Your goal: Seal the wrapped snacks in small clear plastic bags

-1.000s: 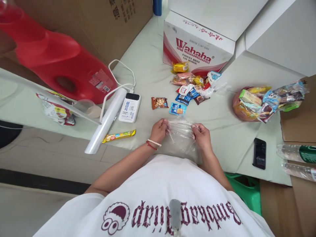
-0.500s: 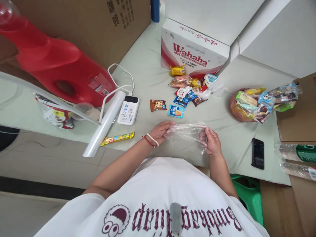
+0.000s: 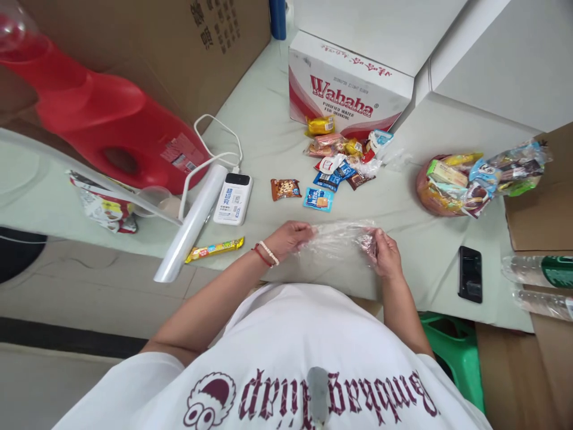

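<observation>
A clear plastic bag (image 3: 335, 237) stretches between my two hands, just above the front part of the table. My left hand (image 3: 292, 237) pinches its left end; a red cord and a pale bead bracelet circle that wrist. At the other end, my right hand (image 3: 385, 251) has its fingers closed on the crumpled film. Beyond the bag lie a light blue snack packet (image 3: 318, 199) and a brown cookie packet (image 3: 285, 189). Behind them is a pile of wrapped snacks (image 3: 333, 163). A yellow snack stick (image 3: 215, 249) rests left of my left forearm.
A white power bank (image 3: 233, 199) with a cable sits beside a plastic film roll (image 3: 190, 227). The large red jug (image 3: 120, 131) stands at left. A Wahaba carton (image 3: 347, 89) is at the back. To the right are a snack-filled bowl (image 3: 425, 190), a phone (image 3: 470, 275) and bottles (image 3: 532, 273).
My left hand has shifted slightly left, and the plastic bag is drawn a little tauter between the hands. The camera view has moved slightly.
</observation>
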Demonstrator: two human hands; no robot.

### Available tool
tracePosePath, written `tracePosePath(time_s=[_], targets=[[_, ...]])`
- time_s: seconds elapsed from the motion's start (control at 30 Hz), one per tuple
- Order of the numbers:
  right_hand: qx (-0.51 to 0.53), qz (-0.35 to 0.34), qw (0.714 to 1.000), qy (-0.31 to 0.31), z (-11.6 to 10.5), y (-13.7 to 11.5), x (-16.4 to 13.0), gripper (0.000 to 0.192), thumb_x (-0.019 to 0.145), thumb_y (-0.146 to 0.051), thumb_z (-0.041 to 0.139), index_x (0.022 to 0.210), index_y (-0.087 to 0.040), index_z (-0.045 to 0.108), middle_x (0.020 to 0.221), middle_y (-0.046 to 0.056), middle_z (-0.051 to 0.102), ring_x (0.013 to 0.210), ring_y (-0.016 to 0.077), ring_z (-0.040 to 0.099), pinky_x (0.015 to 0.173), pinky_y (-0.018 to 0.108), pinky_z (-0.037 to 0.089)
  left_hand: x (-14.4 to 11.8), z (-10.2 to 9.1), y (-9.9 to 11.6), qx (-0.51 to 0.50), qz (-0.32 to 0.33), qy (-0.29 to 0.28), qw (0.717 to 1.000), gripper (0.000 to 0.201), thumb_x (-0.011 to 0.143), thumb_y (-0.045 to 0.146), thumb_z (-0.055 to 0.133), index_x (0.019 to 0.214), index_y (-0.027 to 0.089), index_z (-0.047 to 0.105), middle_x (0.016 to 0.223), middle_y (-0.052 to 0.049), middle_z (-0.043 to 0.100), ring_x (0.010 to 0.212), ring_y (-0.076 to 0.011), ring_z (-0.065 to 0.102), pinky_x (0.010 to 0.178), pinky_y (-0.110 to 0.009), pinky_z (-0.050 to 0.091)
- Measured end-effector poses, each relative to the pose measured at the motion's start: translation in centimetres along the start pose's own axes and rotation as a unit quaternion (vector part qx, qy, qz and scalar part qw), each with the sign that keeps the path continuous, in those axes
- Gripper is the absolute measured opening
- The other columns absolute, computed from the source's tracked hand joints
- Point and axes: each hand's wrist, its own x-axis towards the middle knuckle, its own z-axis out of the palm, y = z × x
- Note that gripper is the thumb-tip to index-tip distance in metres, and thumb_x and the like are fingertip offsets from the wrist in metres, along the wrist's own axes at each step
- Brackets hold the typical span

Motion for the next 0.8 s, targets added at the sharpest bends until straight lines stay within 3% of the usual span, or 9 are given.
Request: tracePosePath(time_s=[0.1, 0.2, 0.27, 0.33, 0.47, 0.53, 0.63, 0.73, 0.8], targets=[[-0.008, 0.01, 1.0, 0.011, -0.1, 0.1, 0.0, 0.067, 0.085, -0.081, 0.06, 0.106, -0.018, 0.073, 0.06, -0.002, 0.056, 0.038, 0.0066, 0.03, 0.036, 0.024, 0.019, 0.3, 0.0, -0.6, -0.012, 0.145, 0.164, 0.976, 0.048, 0.077, 0.064, 0.077, 0.073, 0.018, 0.064, 0.058, 0.004, 0.051, 0.049, -0.0072, 0.039, 0.045, -0.021, 0.027], [-0.045, 0.04, 0.998, 0.009, -0.1, 1.0, 0.1, 0.069, 0.084, -0.082, 0.06, 0.101, -0.016, 0.074, 0.056, -0.003, 0.053, 0.04, 0.0075, 0.032, 0.038, 0.024, 0.022, 0.1, -0.9, -1.4, 0.037, 0.184, 0.249, 0.95, 0.045, 0.08, 0.061, 0.075, 0.072, 0.018, 0.063, 0.067, 0.001, 0.059, 0.063, -0.0105, 0.052, 0.056, -0.021, 0.041], [-0.072, 0.05, 0.996, 0.008, -0.3, 1.7, 0.2, 0.068, 0.084, -0.081, 0.06, 0.096, -0.016, 0.074, 0.056, -0.003, 0.052, 0.043, 0.0086, 0.037, 0.041, 0.024, 0.027, -0.2, -1.6, -1.5, 0.035, 0.154, 0.237, 0.959, 0.046, 0.082, 0.064, 0.071, 0.08, 0.019, 0.065, 0.077, -0.002, 0.067, 0.072, -0.0135, 0.061, 0.062, -0.023, 0.048], [-0.093, 0.05, 0.994, 0.002, -0.5, 2.2, 0.3, 0.067, 0.086, -0.08, 0.059, 0.096, -0.016, 0.075, 0.056, -0.003, 0.052, 0.046, 0.0097, 0.04, 0.044, 0.024, 0.031, -0.5, -1.9, -1.2, 0.026, 0.097, 0.183, 0.978, 0.05, 0.084, 0.069, 0.066, 0.086, 0.019, 0.066, 0.077, -0.004, 0.07, 0.064, -0.0151, 0.063, 0.056, -0.025, 0.047], [-0.128, 0.009, 0.991, -0.03, -1.2, 1.9, 0.3, 0.062, 0.093, -0.075, 0.055, 0.107, -0.018, 0.076, 0.061, -0.002, 0.055, 0.05, 0.0117, 0.044, 0.049, 0.025, 0.037, -0.3, -1.7, 0.1, 0.066, 0.031, 0.083, 0.994, 0.048, 0.074, 0.063, 0.081, 0.072, 0.017, 0.065, 0.048, 0.003, 0.054, 0.037, -0.0088, 0.039, 0.039, -0.022, 0.025], [-0.146, -0.054, 0.988, -0.019, -1.8, 1.5, 0.1, 0.059, 0.096, -0.072, 0.053, 0.111, -0.02, 0.077, 0.067, 0.0, 0.059, 0.055, 0.0133, 0.049, 0.054, 0.027, 0.043, 0.0, -1.7, 0.4, 0.05, 0.082, 0.092, 0.991, 0.047, 0.076, 0.063, 0.08, 0.077, 0.019, 0.065, 0.046, 0.007, 0.047, 0.037, -0.0076, 0.034, 0.039, -0.021, 0.021], [-0.167, -0.136, 0.976, -0.043, -3.0, 0.9, -0.4, 0.053, 0.096, -0.068, 0.057, 0.109, -0.022, 0.08, 0.08, 0.004, 0.067, 0.071, 0.018, 0.061, 0.069, 0.031, 0.053, 0.1, -2.1, 0.0, 0.023, 0.193, 0.163, 0.967, 0.048, 0.081, 0.067, 0.074, 0.082, 0.021, 0.062, 0.055, 0.007, 0.049, 0.043, -0.0084, 0.036, 0.041, -0.023, 0.026], [-0.14, -0.136, 0.961, -0.195, -4.2, 0.3, -0.5, 0.052, 0.091, -0.068, 0.066, 0.118, -0.025, 0.078, 0.113, 0.01, 0.075, 0.107, 0.0261, 0.07, 0.094, 0.039, 0.056, -0.5, -2.6, -0.8, 0.103, 0.276, 0.202, 0.934, 0.051, 0.084, 0.07, 0.07, 0.078, 0.02, 0.061, 0.075, 0.0, 0.062, 0.066, -0.013, 0.055, 0.06, -0.026, 0.046], [-0.09, -0.098, 0.954, -0.267, -4.2, -0.3, -0.1, 0.064, 0.086, -0.073, 0.069, 0.13, -0.027, 0.073, 0.133, 0.012, 0.071, 0.123, 0.0295, 0.066, 0.101, 0.044, 0.055, -1.0, -2.4, -1.2, 0.154, 0.301, 0.182, 0.923, 0.052, 0.086, 0.071, 0.067, 0.079, 0.019, 0.064, 0.088, -0.004, 0.068, 0.085, -0.0171, 0.063, 0.077, -0.029, 0.052]])
